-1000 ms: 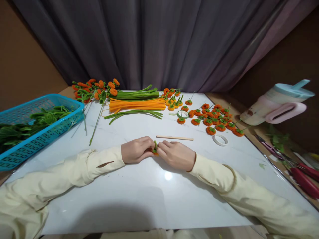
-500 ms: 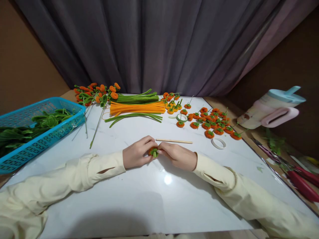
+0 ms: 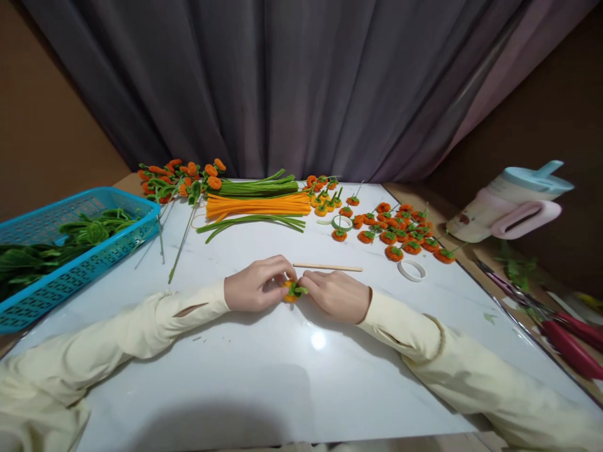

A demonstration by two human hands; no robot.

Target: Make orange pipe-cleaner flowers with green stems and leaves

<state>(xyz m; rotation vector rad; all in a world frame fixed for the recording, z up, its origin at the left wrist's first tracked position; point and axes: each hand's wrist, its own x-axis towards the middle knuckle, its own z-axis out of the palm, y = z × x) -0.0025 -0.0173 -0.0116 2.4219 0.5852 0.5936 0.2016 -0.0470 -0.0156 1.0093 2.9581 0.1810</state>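
Between my two hands, just above the white tabletop, is a small pipe-cleaner persimmon (image 3: 291,292), orange with a green leafy top. My left hand (image 3: 257,284) pinches its left side with thumb and fingertips, leaving a gap inside the curled fingers. From the other side my right hand (image 3: 333,294) is closed at the green top, with the fingertips partly hidden. A thin wooden stick (image 3: 328,267) lies just beyond my right hand.
Orange pipe cleaners (image 3: 259,205) and green ones (image 3: 257,187) lie at the back. Finished persimmons (image 3: 396,252) cluster right of them, near a white tape roll (image 3: 411,270). A blue basket (image 3: 89,252) stands left; a tumbler (image 3: 499,207) and red-handled pliers (image 3: 572,348) are at right.
The persimmon has turned, so its green top now points toward my right hand. My left hand has shifted slightly left and its fingers have loosened a little around the persimmon.
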